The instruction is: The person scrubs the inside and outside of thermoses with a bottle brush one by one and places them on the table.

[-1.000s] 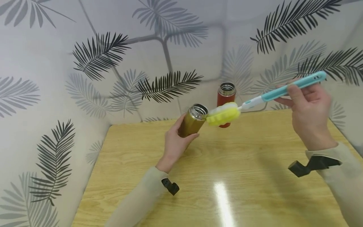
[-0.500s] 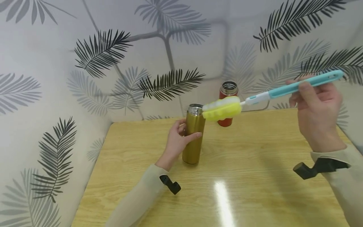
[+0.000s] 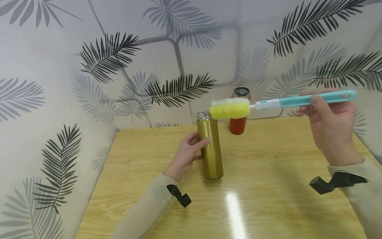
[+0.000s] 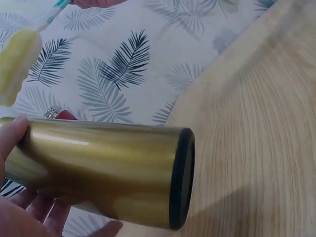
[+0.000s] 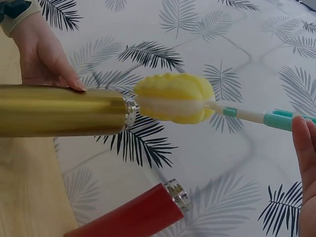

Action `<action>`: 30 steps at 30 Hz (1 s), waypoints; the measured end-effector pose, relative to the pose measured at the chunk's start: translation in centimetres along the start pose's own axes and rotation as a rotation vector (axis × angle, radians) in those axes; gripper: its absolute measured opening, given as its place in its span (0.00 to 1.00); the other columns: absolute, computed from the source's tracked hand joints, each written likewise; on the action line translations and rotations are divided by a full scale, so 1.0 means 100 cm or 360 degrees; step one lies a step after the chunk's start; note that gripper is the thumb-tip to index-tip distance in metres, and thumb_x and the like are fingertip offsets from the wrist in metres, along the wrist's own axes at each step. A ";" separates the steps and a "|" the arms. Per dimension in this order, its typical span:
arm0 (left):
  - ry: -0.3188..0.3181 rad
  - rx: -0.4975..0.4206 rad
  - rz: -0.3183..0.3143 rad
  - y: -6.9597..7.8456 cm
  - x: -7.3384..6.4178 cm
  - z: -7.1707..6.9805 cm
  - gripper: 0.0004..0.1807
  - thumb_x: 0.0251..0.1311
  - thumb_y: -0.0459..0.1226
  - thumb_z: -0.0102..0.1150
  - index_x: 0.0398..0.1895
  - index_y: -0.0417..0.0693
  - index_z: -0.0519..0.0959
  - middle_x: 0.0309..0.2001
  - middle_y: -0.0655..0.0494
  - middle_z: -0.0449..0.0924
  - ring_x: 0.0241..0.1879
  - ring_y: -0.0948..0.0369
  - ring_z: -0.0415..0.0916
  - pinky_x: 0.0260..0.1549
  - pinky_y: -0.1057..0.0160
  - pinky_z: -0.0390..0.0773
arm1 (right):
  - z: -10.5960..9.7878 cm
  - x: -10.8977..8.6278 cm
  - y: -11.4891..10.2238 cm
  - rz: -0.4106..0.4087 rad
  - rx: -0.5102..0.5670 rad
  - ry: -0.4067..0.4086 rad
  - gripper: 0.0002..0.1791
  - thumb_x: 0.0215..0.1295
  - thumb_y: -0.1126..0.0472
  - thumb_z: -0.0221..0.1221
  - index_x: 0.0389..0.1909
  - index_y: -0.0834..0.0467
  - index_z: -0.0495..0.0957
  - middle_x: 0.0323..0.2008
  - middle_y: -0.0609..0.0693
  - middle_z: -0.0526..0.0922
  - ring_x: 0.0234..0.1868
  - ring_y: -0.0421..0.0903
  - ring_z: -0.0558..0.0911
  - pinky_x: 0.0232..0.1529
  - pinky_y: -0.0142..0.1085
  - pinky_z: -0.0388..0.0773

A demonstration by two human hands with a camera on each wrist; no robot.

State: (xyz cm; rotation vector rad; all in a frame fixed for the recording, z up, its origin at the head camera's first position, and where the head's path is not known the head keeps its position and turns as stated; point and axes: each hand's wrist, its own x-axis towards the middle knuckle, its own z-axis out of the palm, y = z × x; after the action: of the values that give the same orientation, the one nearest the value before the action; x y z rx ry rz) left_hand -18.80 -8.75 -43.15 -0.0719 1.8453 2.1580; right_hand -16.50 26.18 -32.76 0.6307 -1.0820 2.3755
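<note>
One red flask (image 3: 237, 126), on tbl (image 3: 262, 179), pt hidden bhnd brush (image 3: 270, 104)

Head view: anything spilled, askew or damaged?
Nothing stands out. No spill or damage shows. The gold bottle leans slightly, but the left hand grips it; the right hand holds the brush, and the red bottle stands upright on the table.

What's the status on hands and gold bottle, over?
Left hand grips gold bottle. Right hand holds sponge brush, its head outside the bottle. Red bottle stands behind, not between them.
</note>
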 end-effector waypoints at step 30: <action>-0.0217 -0.0315 -0.0004 0.008 -0.003 -0.012 0.27 0.80 0.40 0.51 0.77 0.45 0.64 0.57 0.48 0.79 0.51 0.57 0.79 0.50 0.58 0.79 | -0.036 -0.023 0.003 0.0294 -0.0492 -0.0334 0.10 0.65 0.90 0.50 0.45 0.84 0.73 0.45 0.64 0.87 0.39 0.54 0.91 0.45 0.42 0.86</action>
State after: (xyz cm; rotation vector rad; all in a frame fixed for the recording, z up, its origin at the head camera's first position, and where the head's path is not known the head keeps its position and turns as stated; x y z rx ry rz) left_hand -18.89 -10.12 -42.52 0.0300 1.5541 2.2765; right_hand -15.61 28.27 -36.37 0.7033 -1.6234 2.2571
